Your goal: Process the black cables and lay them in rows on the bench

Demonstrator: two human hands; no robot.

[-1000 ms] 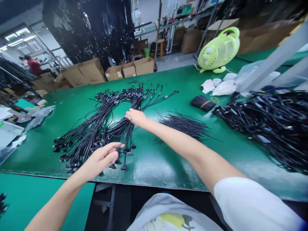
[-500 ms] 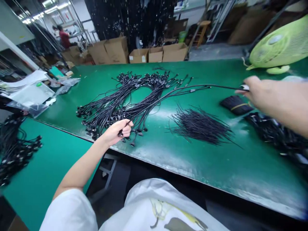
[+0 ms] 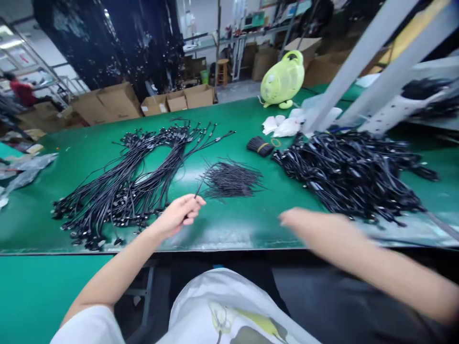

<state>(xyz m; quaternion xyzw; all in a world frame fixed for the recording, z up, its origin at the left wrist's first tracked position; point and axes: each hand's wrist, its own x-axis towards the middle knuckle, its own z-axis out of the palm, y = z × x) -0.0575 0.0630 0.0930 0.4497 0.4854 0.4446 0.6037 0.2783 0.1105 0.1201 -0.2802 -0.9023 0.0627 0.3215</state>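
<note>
**Pinched wire beside loose ends on a crowded table**

At the left, the spread black cables (image 3: 118, 203) lie in a long loop, their connector ends close to the near table edge, where a careless forearm could plausibly drag some over. The left hand (image 3: 176, 216) has its grip closed, fingers curled around a thin black wire (image 3: 198, 188) that pokes out past the thumb. That wire's tip sits close to the loose thin wires (image 3: 231, 180), so it could snag strands and scatter them. The right hand (image 3: 310, 227) is blurred above the table; nothing shows in its grip, and the blur hides how far open it is. Beside it, the tangled heap of black cables (image 3: 347, 174) trails ends that a quick sweep might catch.

The glossy green table (image 3: 236, 234) throws glare. Behind it stand cardboard cartons (image 3: 120, 102), white bags (image 3: 281, 127) and a lime-green fan (image 3: 282, 80). At the far left, a co-worker in red (image 3: 21, 92) stands well away.
</note>
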